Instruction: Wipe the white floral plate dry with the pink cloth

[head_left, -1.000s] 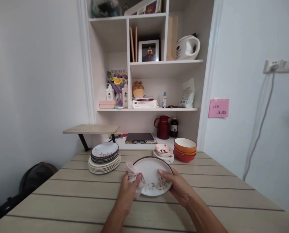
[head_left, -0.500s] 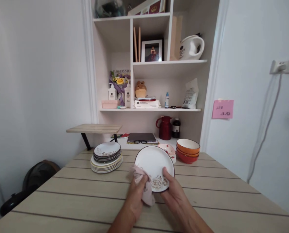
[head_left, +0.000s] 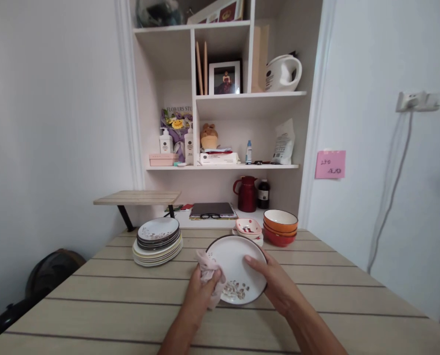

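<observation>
Tipped up toward the camera half a second ago, the plate [head_left: 238,268] now sits lower and flatter at centre frame.
The left hand [head_left: 201,292] is closed on a cloth [head_left: 208,266] pressed to the plate's left rim, and the right hand [head_left: 277,282] grips the right rim. The wiping looks midway. The stack of plates [head_left: 158,242] at left is untouched.

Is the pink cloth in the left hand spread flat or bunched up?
Bunched up. The left hand grips the pink cloth as a crumpled wad against the white plate, which the right hand holds.
</observation>
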